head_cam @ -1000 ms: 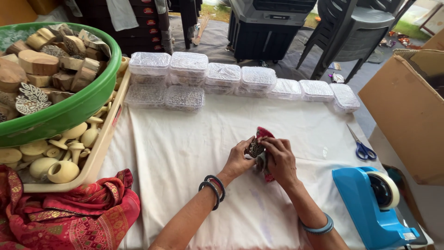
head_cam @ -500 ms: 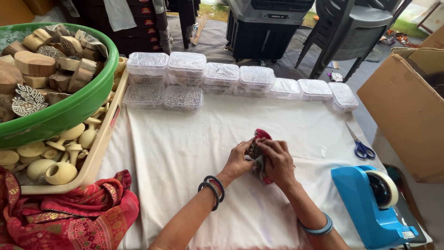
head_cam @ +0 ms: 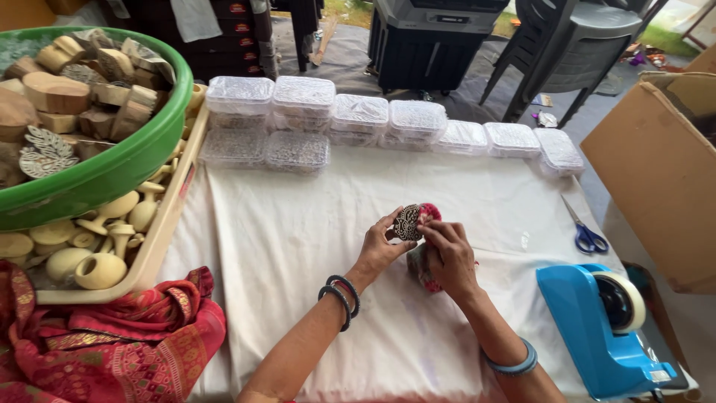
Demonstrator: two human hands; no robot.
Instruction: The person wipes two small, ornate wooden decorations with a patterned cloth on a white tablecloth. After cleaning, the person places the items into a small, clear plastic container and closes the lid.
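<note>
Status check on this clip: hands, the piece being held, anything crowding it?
Left hand and right hand both grip carved round block with red cloth. Held above white tablecloth. Scissors, tape dispenser apart, right.

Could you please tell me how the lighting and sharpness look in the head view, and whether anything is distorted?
Head view: soft, even daylight, with only faint shadows under the left hand and right hand on the white cloth; the carved block is sharp; mild glare on the clear boxes; wide-angle bending shows at the green tub and cardboard box.

Bare white cloth lies open; tape dispenser perhaps crowds the right.
</note>
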